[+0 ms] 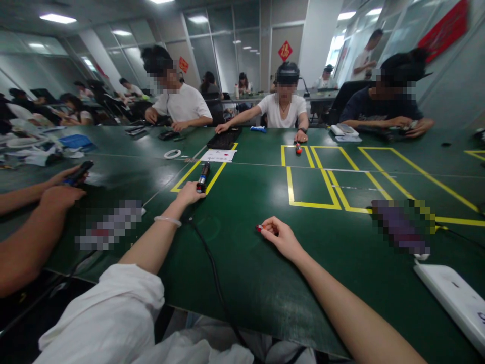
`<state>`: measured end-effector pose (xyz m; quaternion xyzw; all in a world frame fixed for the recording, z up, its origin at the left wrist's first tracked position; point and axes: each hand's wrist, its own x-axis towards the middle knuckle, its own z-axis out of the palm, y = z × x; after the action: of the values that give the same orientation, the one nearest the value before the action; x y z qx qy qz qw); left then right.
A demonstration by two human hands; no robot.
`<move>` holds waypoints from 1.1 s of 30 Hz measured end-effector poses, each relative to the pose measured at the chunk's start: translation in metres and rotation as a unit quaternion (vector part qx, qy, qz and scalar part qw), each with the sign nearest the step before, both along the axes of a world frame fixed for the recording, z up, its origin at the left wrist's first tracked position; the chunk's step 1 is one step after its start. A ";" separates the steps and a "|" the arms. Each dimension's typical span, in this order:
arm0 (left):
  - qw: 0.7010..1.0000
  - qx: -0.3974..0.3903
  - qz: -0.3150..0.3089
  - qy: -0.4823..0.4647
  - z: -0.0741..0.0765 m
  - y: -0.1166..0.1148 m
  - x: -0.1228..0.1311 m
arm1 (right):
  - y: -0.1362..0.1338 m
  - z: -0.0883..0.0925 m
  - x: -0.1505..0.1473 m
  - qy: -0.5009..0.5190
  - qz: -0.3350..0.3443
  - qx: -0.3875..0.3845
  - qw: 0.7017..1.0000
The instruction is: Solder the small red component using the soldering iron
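My left hand (pixel 190 194) is stretched forward over a yellow-taped rectangle, its fingers closed round the near end of a dark cylindrical tool (pixel 203 174) with a silvery band and some red at its base. The tool's exact kind does not show. Closer to me, my right hand (pixel 279 236) hovers at or just above the green table (pixel 242 263). Its thumb and fingertips pinch a small red piece (pixel 259 228), too small to name. Just beyond the tool lie a white paper sheet (pixel 219 155) and a black tray (pixel 226 137).
Yellow tape (pixel 314 205) outlines several rectangles. Across the table, a person's hand (pixel 301 135) is by a small red-orange object (pixel 298 148). A black cable (pixel 212 268) crosses the near table. A white power strip (pixel 452 293) lies right; a neighbour's arms (pixel 45 217) reach in left.
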<state>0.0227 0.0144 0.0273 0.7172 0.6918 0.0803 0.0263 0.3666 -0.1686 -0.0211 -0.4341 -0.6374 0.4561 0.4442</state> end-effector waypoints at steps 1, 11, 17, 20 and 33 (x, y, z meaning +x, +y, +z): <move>1.000 -0.004 0.009 0.004 -0.003 -0.004 0.005 | 0.000 -0.001 0.000 0.000 -0.001 0.001 1.000; 0.999 0.014 -0.007 0.047 -0.009 -0.089 0.094 | 0.000 -0.001 -0.001 0.003 -0.017 0.005 1.000; 0.990 0.045 -0.129 0.043 -0.004 -0.138 0.131 | 0.000 0.000 0.000 -0.044 -0.050 0.046 0.997; 0.985 0.049 -0.163 0.030 -0.003 -0.155 0.144 | 0.002 -0.001 0.001 -0.058 -0.061 0.063 0.995; 0.974 0.044 -0.223 0.005 -0.003 -0.182 0.161 | -0.003 -0.006 -0.005 -0.243 -0.059 0.156 0.956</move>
<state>0.1839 -0.1680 0.0240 0.8541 0.5105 0.0990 0.0082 0.3614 -0.1716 -0.0273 -0.4941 -0.7624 0.2044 0.3644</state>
